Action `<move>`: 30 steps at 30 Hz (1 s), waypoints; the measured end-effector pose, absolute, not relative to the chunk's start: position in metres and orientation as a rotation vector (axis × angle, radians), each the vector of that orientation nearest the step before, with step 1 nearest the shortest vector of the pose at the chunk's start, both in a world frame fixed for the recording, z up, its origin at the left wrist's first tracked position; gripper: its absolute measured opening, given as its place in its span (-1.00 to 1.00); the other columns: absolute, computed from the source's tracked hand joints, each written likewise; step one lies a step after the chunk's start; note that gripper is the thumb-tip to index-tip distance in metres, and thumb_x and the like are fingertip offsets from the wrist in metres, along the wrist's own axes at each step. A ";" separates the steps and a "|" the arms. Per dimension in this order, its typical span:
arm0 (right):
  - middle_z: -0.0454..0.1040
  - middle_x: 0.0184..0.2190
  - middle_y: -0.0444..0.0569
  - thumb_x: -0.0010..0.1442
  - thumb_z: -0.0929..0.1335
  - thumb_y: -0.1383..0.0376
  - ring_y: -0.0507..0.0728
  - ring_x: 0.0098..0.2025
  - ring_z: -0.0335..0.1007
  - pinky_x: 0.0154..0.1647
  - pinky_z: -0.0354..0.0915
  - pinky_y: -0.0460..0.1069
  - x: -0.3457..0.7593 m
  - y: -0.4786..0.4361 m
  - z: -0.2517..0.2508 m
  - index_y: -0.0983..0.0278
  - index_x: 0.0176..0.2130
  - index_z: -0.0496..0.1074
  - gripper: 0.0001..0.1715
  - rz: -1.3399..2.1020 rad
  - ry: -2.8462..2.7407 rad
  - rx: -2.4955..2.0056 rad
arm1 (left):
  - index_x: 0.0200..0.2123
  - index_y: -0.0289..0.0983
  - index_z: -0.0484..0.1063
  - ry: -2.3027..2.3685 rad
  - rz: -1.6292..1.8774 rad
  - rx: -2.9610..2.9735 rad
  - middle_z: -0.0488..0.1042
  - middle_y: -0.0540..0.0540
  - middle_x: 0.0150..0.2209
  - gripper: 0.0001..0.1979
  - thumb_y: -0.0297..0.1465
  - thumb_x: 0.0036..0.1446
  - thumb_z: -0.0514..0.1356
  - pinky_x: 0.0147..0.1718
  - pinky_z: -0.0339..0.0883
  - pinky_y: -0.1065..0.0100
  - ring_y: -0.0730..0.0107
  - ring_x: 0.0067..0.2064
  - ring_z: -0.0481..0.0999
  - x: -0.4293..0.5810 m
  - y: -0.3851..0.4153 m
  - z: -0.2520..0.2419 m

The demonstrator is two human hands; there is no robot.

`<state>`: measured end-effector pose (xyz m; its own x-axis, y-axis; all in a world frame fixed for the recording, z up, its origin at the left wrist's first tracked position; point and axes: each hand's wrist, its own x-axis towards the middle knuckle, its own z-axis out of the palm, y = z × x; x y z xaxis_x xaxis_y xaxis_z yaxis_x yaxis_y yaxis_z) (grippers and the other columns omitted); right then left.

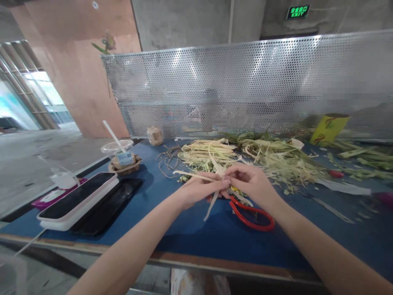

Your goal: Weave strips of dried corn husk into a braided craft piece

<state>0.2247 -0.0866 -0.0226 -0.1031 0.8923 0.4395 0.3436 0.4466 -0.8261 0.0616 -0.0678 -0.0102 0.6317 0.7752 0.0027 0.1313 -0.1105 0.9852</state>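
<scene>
Pale plant strips (217, 167) cross between my two hands above the blue table (190, 233); their ends stick out upward, to the left and downward. My left hand (201, 187) is closed on the strips, thumb against fingers. Pinched fingers of my right hand (247, 179) meet the left ones at the same strips. Red-handled scissors (253, 225) lie just below my right hand, their blades hidden. Behind the hands is a bundle of pale yellow-green husks (211, 150), with a looser heap of shredded leaves (282, 159) to its right.
Phones (78, 198) and a lidded cup with a straw (123, 155) stand at left. Brown twine (168, 159) and a small jar (155, 135) sit farther back. A knife (344, 187) and a yellow tube (329, 128) are at right. A perforated metal screen (227, 90) borders the table.
</scene>
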 end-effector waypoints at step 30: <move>0.48 -0.47 -0.09 0.08 0.27 0.29 0.05 -0.42 0.37 -0.42 0.24 -0.09 0.234 -0.086 -0.022 0.23 -0.43 0.41 -0.86 0.186 -2.163 -1.220 | -0.55 -0.38 0.45 0.907 0.915 1.608 0.43 -0.01 -0.64 -0.87 -0.40 -0.11 0.25 -0.68 0.09 0.58 0.60 -0.61 0.35 0.062 -0.064 -0.010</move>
